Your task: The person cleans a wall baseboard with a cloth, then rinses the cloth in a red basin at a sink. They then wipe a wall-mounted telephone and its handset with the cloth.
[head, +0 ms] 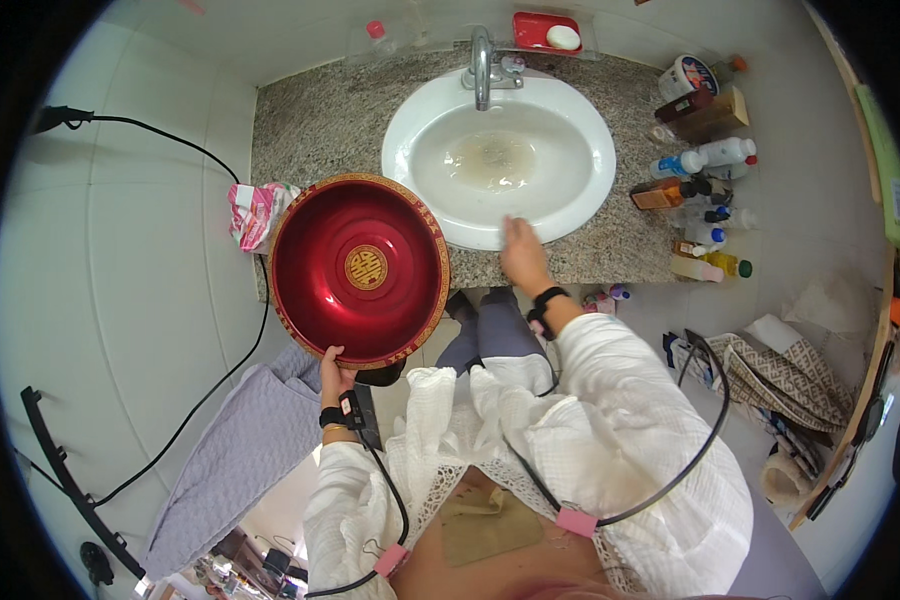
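My left hand (334,373) grips the near rim of a shiny red basin (322,277), with a gold patterned border and a gold emblem in its bottom. The basin is at the left front of the counter and overlaps its edge. My right hand (525,259) is over the front rim of a white oval sink (401,161), fingers pointing toward the bowl. It is slightly blurred and shows nothing held; whether it touches the rim is unclear. Some cloudy water (490,161) lies in the sink's bottom. A chrome faucet (482,71) rises behind it.
The sink is set in a granite counter (322,120). Several bottles (660,195) crowd its right end. A red soap dish (529,31) holds white soap (563,37). Left stand a pink-and-white packet (253,225), a black cord (259,330) and a hanging grey towel (240,457).
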`<move>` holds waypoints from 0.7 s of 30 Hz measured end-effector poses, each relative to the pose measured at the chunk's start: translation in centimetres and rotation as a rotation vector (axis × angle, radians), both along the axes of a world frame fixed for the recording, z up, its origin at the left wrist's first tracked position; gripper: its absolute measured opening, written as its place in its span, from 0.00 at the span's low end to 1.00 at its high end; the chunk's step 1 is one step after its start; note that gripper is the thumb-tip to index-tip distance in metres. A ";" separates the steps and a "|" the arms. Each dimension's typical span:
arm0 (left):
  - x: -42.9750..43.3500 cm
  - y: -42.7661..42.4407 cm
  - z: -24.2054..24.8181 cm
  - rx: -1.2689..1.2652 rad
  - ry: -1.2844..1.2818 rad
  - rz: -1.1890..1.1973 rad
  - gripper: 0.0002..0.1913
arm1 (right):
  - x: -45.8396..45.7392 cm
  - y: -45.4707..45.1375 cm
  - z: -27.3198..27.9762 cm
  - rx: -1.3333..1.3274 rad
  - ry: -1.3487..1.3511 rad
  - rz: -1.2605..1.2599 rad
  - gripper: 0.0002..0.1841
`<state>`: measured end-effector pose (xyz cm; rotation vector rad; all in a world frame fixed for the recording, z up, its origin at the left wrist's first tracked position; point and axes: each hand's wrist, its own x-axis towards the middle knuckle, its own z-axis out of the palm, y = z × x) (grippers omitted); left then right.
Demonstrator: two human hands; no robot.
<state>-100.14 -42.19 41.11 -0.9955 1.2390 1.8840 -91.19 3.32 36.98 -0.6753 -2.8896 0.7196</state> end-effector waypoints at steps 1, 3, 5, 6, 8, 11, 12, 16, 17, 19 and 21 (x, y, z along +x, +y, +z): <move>0.0 0.3 0.2 -0.012 0.020 0.012 0.22 | -0.8 -2.2 -0.2 0.010 0.063 0.030 0.31; 0.1 0.6 0.5 -0.010 0.013 0.025 0.22 | -3.6 -5.2 -0.5 -0.131 0.128 0.049 0.29; 0.0 0.8 0.5 0.001 0.009 0.024 0.21 | -4.9 -6.5 -0.3 -0.143 0.206 0.088 0.23; -0.1 0.9 0.4 0.019 0.011 0.020 0.21 | -5.1 -6.4 -0.1 -0.131 0.135 0.086 0.22; -0.3 0.9 0.3 -0.021 -0.002 0.045 0.19 | -3.9 -5.4 0.3 -0.054 0.143 0.109 0.21; -0.3 0.6 0.1 0.005 0.002 0.023 0.19 | 0.1 -1.6 0.1 0.081 0.144 0.151 0.21; -0.4 0.5 0.0 0.015 0.006 0.012 0.19 | 1.7 -0.2 -0.2 0.117 0.112 0.149 0.22; -0.2 0.2 -0.2 0.017 -0.017 0.023 0.20 | 6.0 8.3 -1.1 -0.116 -0.049 -0.206 0.15; -0.2 0.2 -0.3 0.015 -0.012 0.030 0.21 | 6.6 11.0 -0.9 0.016 -0.066 -0.256 0.12; -0.2 0.2 -0.4 0.018 -0.009 0.030 0.22 | 7.5 14.8 -0.4 0.209 -0.026 -0.312 0.11; -0.1 0.2 -0.4 0.032 0.003 0.013 0.22 | 7.5 17.4 0.0 0.298 -0.056 -0.392 0.13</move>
